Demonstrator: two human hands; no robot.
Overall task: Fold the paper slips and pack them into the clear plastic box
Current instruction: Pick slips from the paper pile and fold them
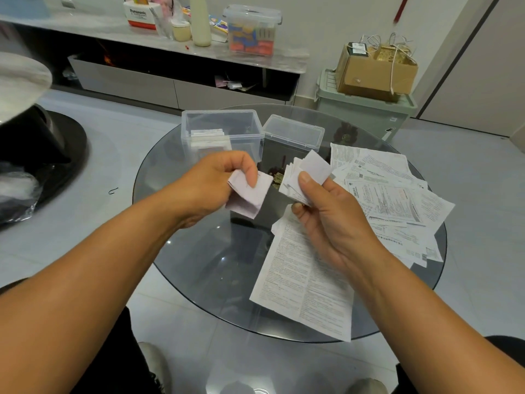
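Between the two hands, over the round glass table (199,268), the work was held in the air. The left hand (211,180) pinched a folded slip (250,194) under its thumb. The right hand (326,211) gripped a small bundle of folded slips (308,172). Just beyond the left hand stood the clear plastic box (224,132), open, with folded slips inside; its lid (294,132) lay beside it. Loose printed sheets (392,194) lay spread to the right of the right hand.
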